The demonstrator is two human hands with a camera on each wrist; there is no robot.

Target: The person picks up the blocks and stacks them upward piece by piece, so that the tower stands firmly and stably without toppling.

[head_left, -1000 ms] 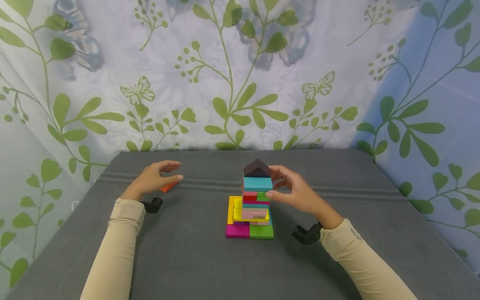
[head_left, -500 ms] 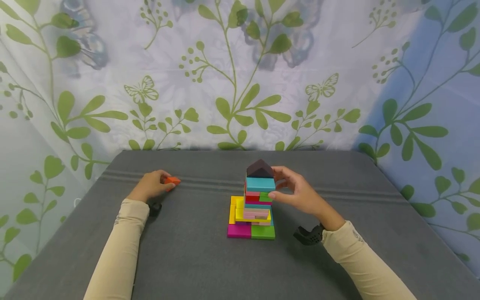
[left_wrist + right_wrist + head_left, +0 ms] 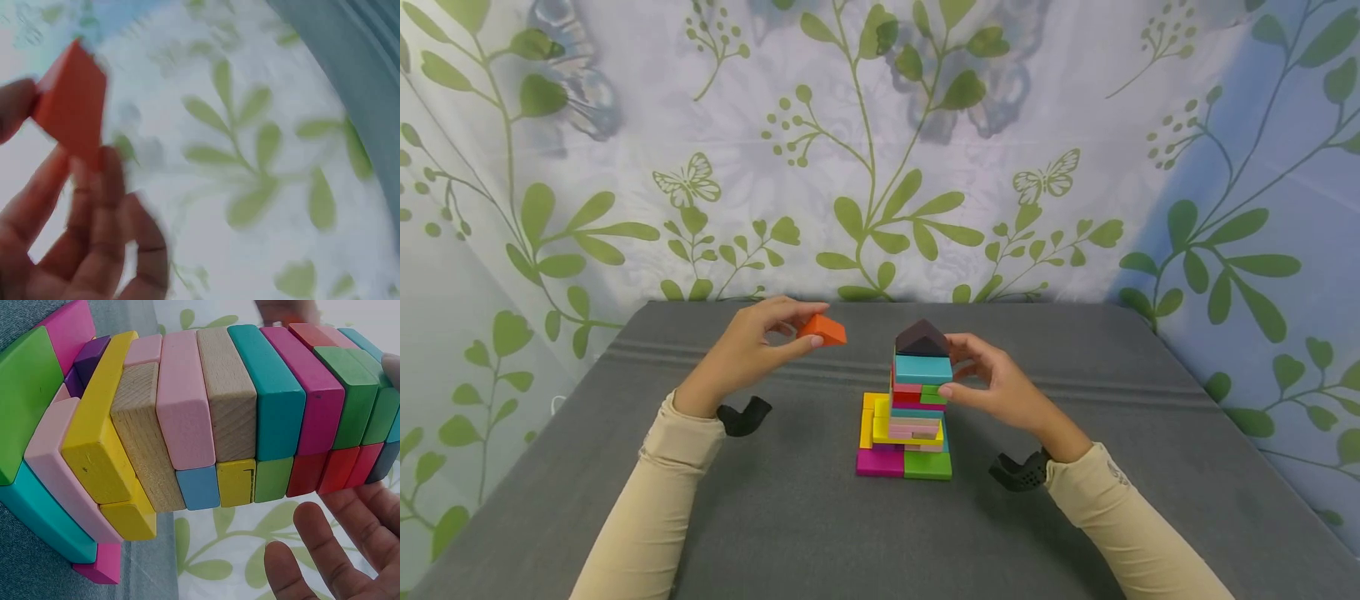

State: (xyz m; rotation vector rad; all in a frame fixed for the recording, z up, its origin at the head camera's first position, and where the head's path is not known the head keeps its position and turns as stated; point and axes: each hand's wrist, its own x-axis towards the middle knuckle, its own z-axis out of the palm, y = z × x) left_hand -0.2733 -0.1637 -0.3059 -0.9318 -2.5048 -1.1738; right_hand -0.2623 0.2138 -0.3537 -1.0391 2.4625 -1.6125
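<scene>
Head view: the left hand (image 3: 741, 354) is raised above the grey cloth-covered counter (image 3: 790, 533), its fingers (image 3: 790, 310) and thumb pinching a small orange wooden block (image 3: 823, 331). The block is held in the air, to the left of and slightly behind the top of the tower, apart from it. The left-wrist view is blurred; it shows the orange wooden block (image 3: 70, 103) clamped between a fingertip and the thumb, with the other fingers (image 3: 100, 250) loosely curled below it.

The multicoloured wooden block tower (image 3: 908, 417) stands at the centre of the counter on a magenta and a green base slab, and is capped by a broad turquoise block (image 3: 922, 368) with a dark brown roof-shaped block (image 3: 920, 338) on top. The right hand (image 3: 1000, 387) is at the tower's right side, fingers spread and gently curved. The thumb tip appears to touch the upper layers just below the turquoise block; whether the other fingers touch cannot be told. The right-wrist view shows the stacked layers (image 3: 206, 425) close up, several of them offset from their neighbours, with the right hand's fingers (image 3: 325, 550) open beside them.

Judgement: the offset layers make the stack easy to disturb. The orange block is best brought in slowly and level, set down without sideways push, while the right hand steadies lightly rather than presses.

A leaf-and-butterfly patterned curtain (image 3: 880, 150) hangs behind the counter.
</scene>
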